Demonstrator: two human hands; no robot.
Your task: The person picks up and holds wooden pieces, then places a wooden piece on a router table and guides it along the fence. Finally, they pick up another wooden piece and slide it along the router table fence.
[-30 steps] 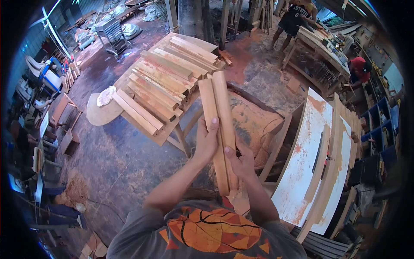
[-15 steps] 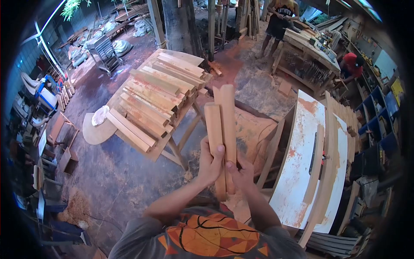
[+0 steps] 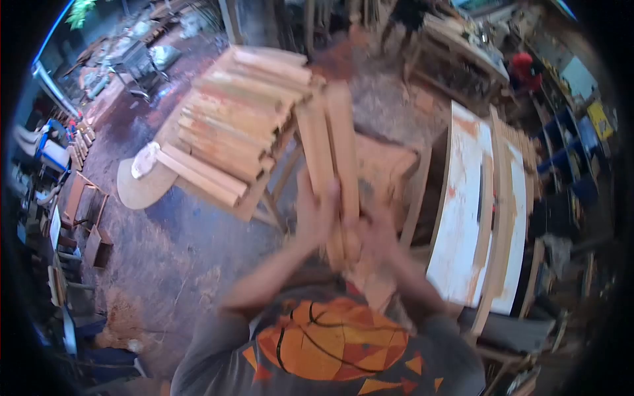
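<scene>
Two long wooden pieces stand side by side in front of my chest, blurred by motion: a left piece [image 3: 316, 142] and a right piece [image 3: 343, 132]. My left hand [image 3: 318, 208] is closed round the left piece from its outer side, thumb across the front. My right hand [image 3: 376, 231] is at the lower part of the right piece; its fingers are smeared. The tops of both pieces lean toward the stacked wooden strips [image 3: 231, 122] on the stand to the left.
A white-topped bench [image 3: 462, 198] with long strips stands at the right. Blue bins [image 3: 561, 148] line the right wall. A person in a red cap [image 3: 523, 69] is at the upper right, near a cluttered workbench [image 3: 462, 49]. Small wooden furniture parts [image 3: 99, 245] lie left.
The view has shifted and blurred. The two pieces have moved closer to the stacked strips, with their tops tilted left. My right hand sits slightly farther from the right piece's middle.
</scene>
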